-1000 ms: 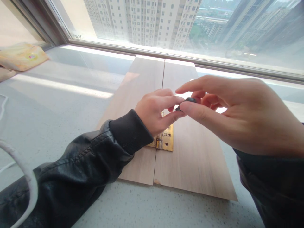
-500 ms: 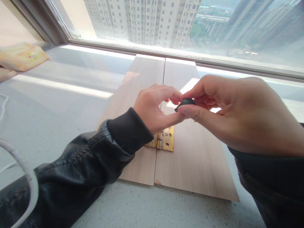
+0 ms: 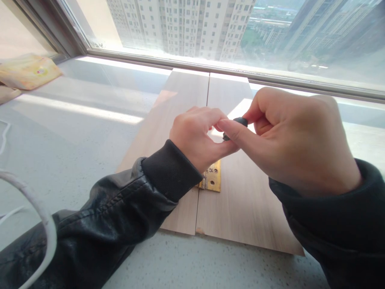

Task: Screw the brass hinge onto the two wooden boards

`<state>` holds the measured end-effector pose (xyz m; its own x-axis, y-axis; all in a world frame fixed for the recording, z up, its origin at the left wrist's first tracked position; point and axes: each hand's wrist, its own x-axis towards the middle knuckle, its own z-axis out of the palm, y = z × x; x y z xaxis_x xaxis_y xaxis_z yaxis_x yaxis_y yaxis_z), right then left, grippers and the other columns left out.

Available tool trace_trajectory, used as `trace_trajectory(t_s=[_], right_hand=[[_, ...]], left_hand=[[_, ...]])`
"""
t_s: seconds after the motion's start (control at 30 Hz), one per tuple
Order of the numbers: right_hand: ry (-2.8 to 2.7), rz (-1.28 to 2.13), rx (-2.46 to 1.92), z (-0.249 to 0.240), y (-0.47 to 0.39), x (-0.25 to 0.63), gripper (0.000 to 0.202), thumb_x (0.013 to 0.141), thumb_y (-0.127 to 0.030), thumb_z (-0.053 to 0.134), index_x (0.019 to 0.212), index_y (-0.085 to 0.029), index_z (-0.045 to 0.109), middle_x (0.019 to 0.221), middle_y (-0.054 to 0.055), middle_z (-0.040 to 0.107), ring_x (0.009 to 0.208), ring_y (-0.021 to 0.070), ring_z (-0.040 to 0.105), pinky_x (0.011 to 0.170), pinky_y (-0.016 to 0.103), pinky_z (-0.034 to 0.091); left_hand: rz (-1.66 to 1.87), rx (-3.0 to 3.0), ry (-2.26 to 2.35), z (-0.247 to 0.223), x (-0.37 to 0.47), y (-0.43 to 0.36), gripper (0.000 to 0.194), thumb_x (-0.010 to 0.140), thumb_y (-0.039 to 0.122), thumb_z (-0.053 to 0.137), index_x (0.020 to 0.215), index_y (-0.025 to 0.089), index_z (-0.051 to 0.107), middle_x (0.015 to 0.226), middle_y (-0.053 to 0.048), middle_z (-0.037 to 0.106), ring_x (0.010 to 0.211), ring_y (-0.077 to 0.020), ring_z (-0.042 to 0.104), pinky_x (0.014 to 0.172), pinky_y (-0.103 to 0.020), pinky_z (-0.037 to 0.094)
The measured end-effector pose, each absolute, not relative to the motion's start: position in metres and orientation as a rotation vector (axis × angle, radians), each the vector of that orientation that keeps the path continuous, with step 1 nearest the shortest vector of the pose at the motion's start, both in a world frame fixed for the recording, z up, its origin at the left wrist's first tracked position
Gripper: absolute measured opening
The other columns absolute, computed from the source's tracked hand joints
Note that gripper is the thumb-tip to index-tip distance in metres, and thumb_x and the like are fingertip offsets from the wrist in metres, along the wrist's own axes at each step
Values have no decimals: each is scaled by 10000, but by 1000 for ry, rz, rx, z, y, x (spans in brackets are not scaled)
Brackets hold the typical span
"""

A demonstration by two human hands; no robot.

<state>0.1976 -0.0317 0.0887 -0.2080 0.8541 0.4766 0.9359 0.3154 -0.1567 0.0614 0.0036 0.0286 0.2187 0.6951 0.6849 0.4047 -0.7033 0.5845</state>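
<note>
My right hand pinches a small black rounded handle between thumb and bent forefinger. The rest of that tool is hidden, so its exact kind does not show. My left hand is curled in from the left, thumb and fingertips closed about the lower end of the handle. Below the hands a worn brass hinge lies across the seam of two pale wooden boards, partly covered by my left hand and sleeve. Screw holes show in its right leaf. The left board and right board lie side by side.
The boards rest on a speckled white sill, reaching back to the window frame. A white cable loops at the lower left, in front of my left sleeve. A yellowish packet lies at the far left.
My right hand has rolled over, its thumb now across the handle and its wrist drawn inward. My left forearm has shifted slightly right, covering more of the hinge. The boards have stayed put.
</note>
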Motion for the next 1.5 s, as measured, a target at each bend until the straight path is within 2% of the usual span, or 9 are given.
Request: trace_trajectory(t_s=[0.2, 0.33, 0.53, 0.63, 0.9, 1.07, 1.2, 1.4, 1.5], right_hand=[[-2056, -289, -1692, 88, -34, 196, 380, 776, -466, 544, 579, -239, 312, 493, -9, 333, 477, 136, 287, 498, 316, 218], [-2133, -250, -1582, 85, -33, 201, 347, 776, -458, 592, 600, -225, 405, 509, -12, 410, 482, 132, 345, 504, 310, 251], [-2191, 149, -1417, 84, -34, 210, 221, 797, -336, 607, 970, -200, 631, 677, 0, 601, 584, 155, 546, 527, 304, 400], [-2207, 367, -1343, 84, -34, 216, 215, 818, -319, 597, 1006, -250, 676, 816, 13, 650, 660, 160, 579, 549, 306, 431], [-2236, 257, -1450, 87, -34, 223, 210, 794, -419, 625, 903, -246, 674, 724, 5, 656, 567, 163, 576, 489, 321, 394], [-2226, 49, -1509, 88, -34, 217, 165, 781, -380, 631, 785, -216, 651, 494, -32, 535, 426, 137, 468, 450, 315, 327], [-2197, 40, -1519, 85, -34, 213, 147, 766, -342, 642, 771, -195, 624, 489, -34, 531, 436, 138, 474, 478, 317, 343], [-2086, -97, -1539, 80, -26, 211, 322, 766, -447, 650, 630, -210, 481, 527, -2, 525, 469, 141, 438, 501, 327, 334], [-2091, -113, -1501, 81, -26, 206, 340, 758, -434, 661, 605, -220, 445, 511, -11, 487, 457, 127, 394, 500, 327, 322]], left_hand=[[1451, 2140, 967, 28, 63, 4, 188, 680, 245, 665, 582, 212, 508, 567, 24, 533, 559, -129, 508, 525, -314, 435], [1428, 2153, 867, 27, 60, 6, 148, 702, 222, 635, 596, 214, 531, 578, 16, 538, 586, -139, 522, 561, -322, 461], [1398, 2199, 737, 20, 54, 9, 28, 749, 212, 654, 742, 185, 657, 694, -10, 664, 677, -148, 583, 664, -340, 498], [1376, 2201, 666, 16, 50, 11, 82, 778, 276, 675, 788, 196, 692, 731, -15, 699, 696, -154, 602, 665, -345, 509], [1190, 2157, 602, 19, 51, 11, 73, 809, 248, 646, 834, 229, 712, 787, 21, 727, 724, -130, 625, 666, -290, 501], [1162, 2132, 554, 21, 53, 10, 106, 823, 220, 618, 847, 178, 712, 807, 11, 735, 717, -107, 632, 655, -251, 492], [1129, 2154, 585, 24, 53, 9, 124, 835, 239, 592, 857, 187, 703, 797, 20, 727, 702, -106, 622, 641, -257, 485], [1310, 2101, 915, 25, 59, 5, 229, 682, 366, 740, 794, 181, 665, 715, 10, 684, 644, -123, 570, 611, -286, 475], [1361, 2100, 976, 25, 62, 3, 207, 665, 344, 737, 719, 175, 632, 639, 18, 632, 607, -123, 535, 584, -294, 455]])
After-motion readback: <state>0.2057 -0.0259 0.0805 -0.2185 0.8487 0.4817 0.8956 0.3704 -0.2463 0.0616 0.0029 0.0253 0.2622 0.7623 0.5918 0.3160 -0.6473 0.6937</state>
